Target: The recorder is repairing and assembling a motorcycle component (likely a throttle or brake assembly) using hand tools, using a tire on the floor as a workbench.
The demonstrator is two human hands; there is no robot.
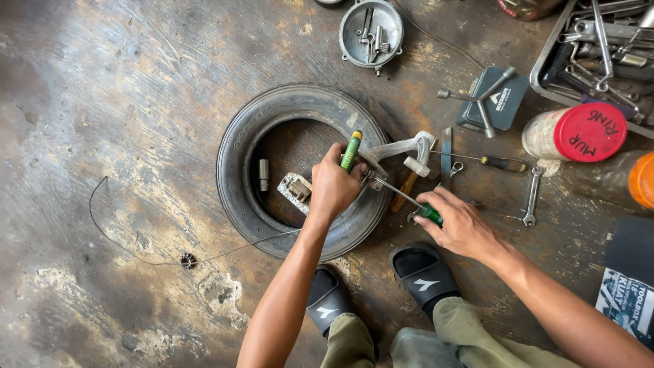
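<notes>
— Green handles in both fists, that's the picture! The left hand [334, 187] is clenched round a green screwdriver [351, 151] standing nearly upright over the right rim of the tyre [238, 146].

— And the right hand [463, 225]?

— Closed tight on a second green-handled tool [428, 212], its thin shaft running up-left to meet a grey metal part [398, 148] that rests on the tyre's right edge. Both tips converge there.

— Where does the tyre sit?

— Flat on the stained concrete floor [122, 102], mid-floor, just ahead of the person's black sandals [424, 272]. A small socket [263, 174] and a pale block [296, 189] lie inside its ring.

— Risks?

— I'd say slipping. Two levers press toward one small metal part on curved rubber; if a tip skids, it may jab the opposite hand, since the knuckles are close together. The part could also spring off the rim.

— Clutter nearby?

— Plenty: a wrench [531, 197] just right of the hands, a red-lidded jar [575, 133] toward the right edge, a tool tray [599, 48] in the top right corner, and a round metal cover [371, 33] at the top edge. A loose wire [136, 255] trails left, near the feet, an easy snag.
</notes>
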